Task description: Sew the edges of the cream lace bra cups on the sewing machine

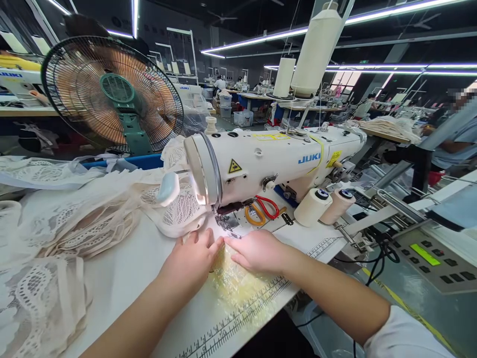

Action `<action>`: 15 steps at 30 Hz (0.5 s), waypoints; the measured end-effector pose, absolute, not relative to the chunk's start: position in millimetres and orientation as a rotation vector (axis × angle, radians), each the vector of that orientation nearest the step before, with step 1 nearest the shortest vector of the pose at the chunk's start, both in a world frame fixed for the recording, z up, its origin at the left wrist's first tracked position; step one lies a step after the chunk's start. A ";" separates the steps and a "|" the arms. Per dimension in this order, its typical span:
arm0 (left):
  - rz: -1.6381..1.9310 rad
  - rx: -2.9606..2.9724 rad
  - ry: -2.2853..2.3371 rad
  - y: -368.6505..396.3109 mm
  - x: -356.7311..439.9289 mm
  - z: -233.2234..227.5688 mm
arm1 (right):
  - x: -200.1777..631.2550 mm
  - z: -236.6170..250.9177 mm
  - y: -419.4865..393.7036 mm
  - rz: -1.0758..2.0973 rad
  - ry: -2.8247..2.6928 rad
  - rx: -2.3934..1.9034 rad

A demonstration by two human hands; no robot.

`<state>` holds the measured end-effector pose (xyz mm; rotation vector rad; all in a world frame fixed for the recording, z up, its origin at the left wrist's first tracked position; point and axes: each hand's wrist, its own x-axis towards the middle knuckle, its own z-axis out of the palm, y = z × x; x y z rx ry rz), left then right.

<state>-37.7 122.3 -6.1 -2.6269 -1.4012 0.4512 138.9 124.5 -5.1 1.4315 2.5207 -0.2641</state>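
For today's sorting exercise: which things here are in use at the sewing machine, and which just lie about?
In use: left hand, right hand, yellow lace, sewing machine.

Lying about: scissors, fan, pile of cream lace, two thread cones.

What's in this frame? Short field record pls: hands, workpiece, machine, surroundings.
left hand: flat on the pale yellow lace piece, fingertips near the needle area
right hand: flat on the same piece, fingers pointing at the presser foot
machine: white sewing machine, head light on
table: white top with a printed ruler along its front edge
left of the machine: pile of cream lace
behind the needle: orange and red scissors, two thread cones lying down
rear left: fan
right: control panel, green display lit
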 end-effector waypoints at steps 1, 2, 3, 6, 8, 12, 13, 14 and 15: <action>0.474 -2.623 -1.407 123.2 -38.0 -5.7 | 137.6 -5.3 124.9 -0.257 2.511 1.437; 0.491 -2.618 -1.418 124.2 -38.1 -5.2 | 136.1 -5.3 125.4 -0.248 2.505 1.443; 0.504 -2.614 -1.431 125.3 -38.2 -4.7 | 134.3 -5.1 125.8 -0.243 2.501 1.450; 0.511 -2.609 -1.471 128.5 -38.3 -3.9 | 127.9 -2.2 127.2 -0.247 2.473 1.480; 0.484 -2.601 -1.497 130.6 -39.1 -4.8 | 123.3 0.6 127.8 -0.256 2.449 1.498; 0.425 -2.560 -1.534 134.1 -42.4 -8.3 | 117.9 1.8 127.2 -0.247 2.419 1.526; 0.422 -2.547 -1.538 134.7 -43.2 -8.7 | 117.8 0.7 126.6 -0.238 2.424 1.530; 0.422 -2.533 -1.543 135.3 -43.8 -8.7 | 118.1 -0.8 126.0 -0.228 2.437 1.534; 0.422 -2.521 -1.550 135.9 -44.2 -8.4 | 118.6 -2.6 125.2 -0.215 2.453 1.538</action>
